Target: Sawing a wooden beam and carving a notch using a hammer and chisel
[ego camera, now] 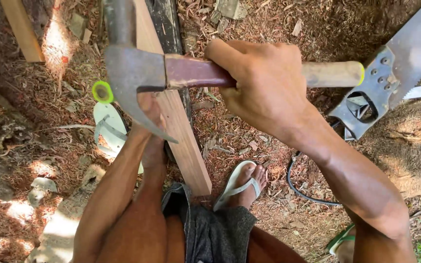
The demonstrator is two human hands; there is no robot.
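Far left: pale wooden offcut (21, 29) lay tilted on reddish sawdust-strewn ground (35, 146), near the top edge.
Left of centre: white flip-flop sandal (107, 127) lay empty on the ground, just beside a small lime-green ring (103, 91).
Left hand (148, 112): mostly hidden behind the hammer head, pressed against the plank; grip cannot be told.
Plank: long reddish-brown wooden plank (183, 141) ran from top centre down toward the knees, over a dark board (167, 24).
Hammer: grey steel claw hammer with a maroon and pale wooden handle (137, 73) hung level above the plank, claw pointing down, blocking sight of the left fingers.
Right hand (264, 87): wrapped tight around the hammer handle at mid-length.
Below centre: sandalled foot (247, 182) stood just right of the plank end.
Right: black cable (298, 187) curved over the ground.
Far right: handsaw with a grey plastic grip (391, 73) lay behind the handle's end.
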